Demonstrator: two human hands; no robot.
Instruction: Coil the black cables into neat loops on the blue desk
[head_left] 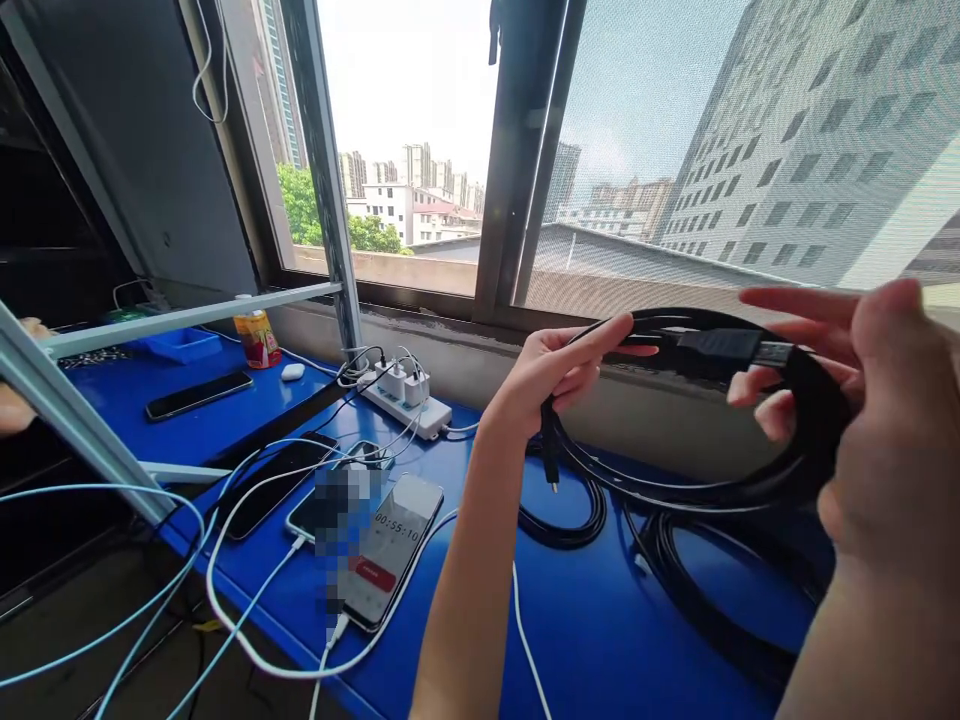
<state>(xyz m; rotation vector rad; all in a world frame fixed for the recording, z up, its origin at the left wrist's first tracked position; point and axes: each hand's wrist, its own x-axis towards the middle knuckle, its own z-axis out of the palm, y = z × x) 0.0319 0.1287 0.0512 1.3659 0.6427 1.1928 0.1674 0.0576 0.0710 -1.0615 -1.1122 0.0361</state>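
A coiled black USB cable (675, 495) is held up in the air between my two hands, above the blue table. My left hand (555, 375) pinches the coil's left side, and the cable's small plug (553, 470) dangles below it. On the right, my right hand (877, 400) grips the coil near the larger USB plug (771, 354); its index finger stretches out to the left. Part of the coil is hidden behind the right hand. Beneath it, another black cable coil (697, 590) and a smaller black coil (577, 530) lie on the table.
A phone showing a timer (397, 545) lies beside other phones with white and pale blue charging cords. A white power strip (420, 412) with chargers stands by the window wall. Farther left are a metal frame post (82, 410), a drink bottle (256, 335) and another person's hand (15, 390).
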